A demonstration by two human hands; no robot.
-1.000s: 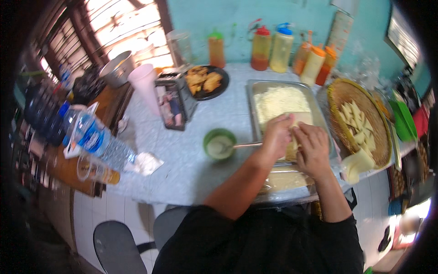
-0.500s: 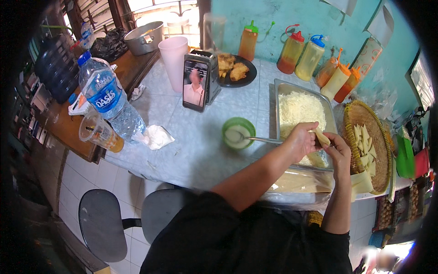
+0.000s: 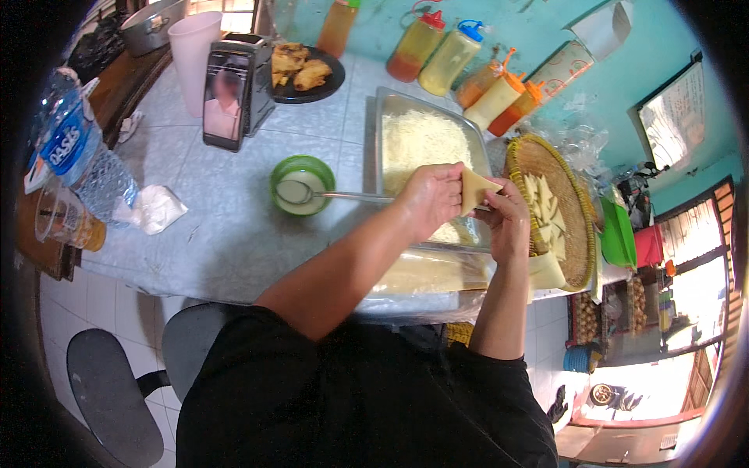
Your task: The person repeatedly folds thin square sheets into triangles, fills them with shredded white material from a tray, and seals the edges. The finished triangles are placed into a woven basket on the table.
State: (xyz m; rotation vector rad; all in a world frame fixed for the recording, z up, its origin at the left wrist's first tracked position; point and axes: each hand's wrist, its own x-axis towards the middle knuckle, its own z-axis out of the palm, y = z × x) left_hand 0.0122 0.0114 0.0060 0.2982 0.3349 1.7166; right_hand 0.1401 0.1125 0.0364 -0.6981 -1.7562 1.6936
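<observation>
- My left hand (image 3: pixel 431 204) lies palm-up over the tray (image 3: pixel 398 97), fingers against the wrapper (image 3: pixel 473 191); I can't tell if they grip it.
- My right hand (image 3: pixel 509 218) has its fingers clamped on the wrapper's right edge.
- The wrapper stands between my hands, above the tray.
- The bottle (image 3: pixel 109 186) wears a blue label (image 3: pixel 65 142) with white lettering.

Your hands (image 3: pixel 431 199): two
Triangular sheet (image 3: pixel 473 190) you hold: one
Squeeze bottles (image 3: pixel 451 60) before you: six
Green bowl (image 3: pixel 301 211): one
Spoon (image 3: pixel 355 196): one
Metal tray (image 3: pixel 380 140): one
Woven tray (image 3: pixel 576 207): one
Black plate (image 3: pixel 333 84): one
Phone (image 3: pixel 222 105): one
</observation>
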